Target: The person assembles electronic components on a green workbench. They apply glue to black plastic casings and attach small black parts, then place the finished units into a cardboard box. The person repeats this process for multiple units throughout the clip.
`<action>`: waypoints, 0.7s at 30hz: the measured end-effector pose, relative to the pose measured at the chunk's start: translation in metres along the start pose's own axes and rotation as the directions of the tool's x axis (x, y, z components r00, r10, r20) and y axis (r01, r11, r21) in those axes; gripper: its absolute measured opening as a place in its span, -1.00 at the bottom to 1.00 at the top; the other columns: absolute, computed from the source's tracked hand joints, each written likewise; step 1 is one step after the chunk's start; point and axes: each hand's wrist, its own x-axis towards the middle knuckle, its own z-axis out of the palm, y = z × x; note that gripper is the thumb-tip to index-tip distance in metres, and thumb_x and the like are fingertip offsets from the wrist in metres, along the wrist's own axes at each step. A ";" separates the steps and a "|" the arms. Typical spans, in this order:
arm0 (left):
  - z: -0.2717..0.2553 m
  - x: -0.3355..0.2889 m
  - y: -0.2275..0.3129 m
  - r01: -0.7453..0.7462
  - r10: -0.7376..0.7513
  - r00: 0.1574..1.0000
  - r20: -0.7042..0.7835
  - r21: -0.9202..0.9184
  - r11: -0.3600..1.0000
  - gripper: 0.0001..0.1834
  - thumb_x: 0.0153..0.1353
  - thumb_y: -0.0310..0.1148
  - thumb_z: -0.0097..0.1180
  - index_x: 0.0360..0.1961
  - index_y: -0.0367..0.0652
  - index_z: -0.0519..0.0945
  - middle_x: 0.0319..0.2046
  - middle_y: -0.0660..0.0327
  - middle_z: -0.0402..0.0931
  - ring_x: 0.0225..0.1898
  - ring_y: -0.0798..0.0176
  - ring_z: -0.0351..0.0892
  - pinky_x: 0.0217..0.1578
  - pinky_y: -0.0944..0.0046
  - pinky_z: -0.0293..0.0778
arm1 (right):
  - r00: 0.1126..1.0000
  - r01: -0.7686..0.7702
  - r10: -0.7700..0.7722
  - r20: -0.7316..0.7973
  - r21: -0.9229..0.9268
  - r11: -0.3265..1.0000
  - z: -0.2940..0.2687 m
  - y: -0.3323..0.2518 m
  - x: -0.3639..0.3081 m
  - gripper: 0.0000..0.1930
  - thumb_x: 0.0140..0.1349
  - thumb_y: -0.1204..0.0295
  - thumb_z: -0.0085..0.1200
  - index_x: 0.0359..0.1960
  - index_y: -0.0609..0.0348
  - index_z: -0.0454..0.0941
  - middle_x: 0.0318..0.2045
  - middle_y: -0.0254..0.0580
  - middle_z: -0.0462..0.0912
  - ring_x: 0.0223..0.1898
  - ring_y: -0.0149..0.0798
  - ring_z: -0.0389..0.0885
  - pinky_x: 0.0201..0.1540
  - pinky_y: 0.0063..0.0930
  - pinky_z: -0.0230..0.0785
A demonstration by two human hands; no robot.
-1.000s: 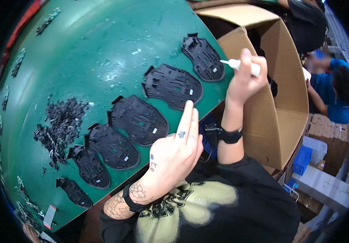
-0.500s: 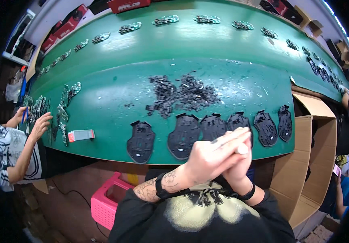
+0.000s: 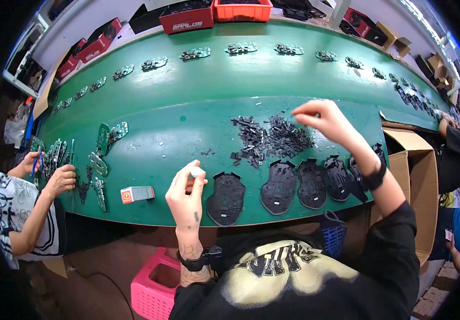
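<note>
My left hand point(image 3: 185, 189) is raised near the table's front edge, left of the nearest black mouse-shaped shell point(image 3: 225, 199). Its fingers are curled, and a white round piece point(image 3: 197, 172) shows at the fingertips; I cannot tell whether it is held or worn on a finger. My right hand point(image 3: 326, 121) hovers by the far right side of a heap of small black plastic parts point(image 3: 288, 137), thumb and fingers pinched together. Anything in that pinch is too small to make out. Several more shells point(image 3: 278, 188) lie in a row, the rightmost partly hidden by my right forearm.
Green circuit boards point(image 3: 241, 48) line the far green strip. At left, a co-worker's hands point(image 3: 59, 180) hold a blue tool near more boards point(image 3: 101, 164) and a small red-and-white box point(image 3: 137, 194). A cardboard box point(image 3: 421, 197) stands right, a pink stool point(image 3: 152, 290) below.
My hands, pressed together over the shells before, have parted: the left went left, the right up and forward to the parts heap. The view has shifted, showing more of the far side.
</note>
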 end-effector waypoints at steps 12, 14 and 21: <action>-0.002 0.001 0.011 -0.146 0.160 0.984 -0.076 0.163 0.976 -0.33 0.04 -0.44 0.35 0.22 -0.27 0.43 -0.02 0.10 0.55 -0.46 0.50 0.52 -0.57 0.53 0.23 | 0.981 0.167 -0.182 -0.069 -0.184 0.969 0.028 0.038 0.044 -0.88 -0.02 0.42 0.24 -0.47 0.19 0.68 -0.45 -0.13 0.62 -0.34 -0.10 0.63 -0.23 -0.32 0.46; -0.012 -0.012 -0.007 -0.440 0.500 0.851 -0.163 0.301 0.846 -0.57 0.12 -0.45 0.23 0.04 -0.36 0.54 -0.16 0.11 0.56 -0.40 0.37 0.54 -0.50 0.45 0.36 | 0.983 0.158 -0.171 -0.061 -0.174 0.972 0.029 0.037 0.044 -0.88 -0.01 0.44 0.20 -0.46 0.22 0.63 -0.45 -0.11 0.62 -0.34 -0.08 0.63 -0.23 -0.28 0.46; 0.000 -0.016 0.047 -0.302 0.049 0.874 0.483 0.461 0.835 -0.48 0.16 -0.37 0.20 0.18 -0.18 0.45 0.19 -0.05 0.38 -0.18 -0.02 0.64 -0.27 0.19 0.58 | 0.998 -0.019 0.024 -0.052 0.111 0.994 0.011 -0.009 0.012 -0.83 0.13 0.45 0.19 -0.31 0.30 0.63 -0.45 -0.14 0.69 -0.40 -0.36 0.66 -0.27 -0.48 0.50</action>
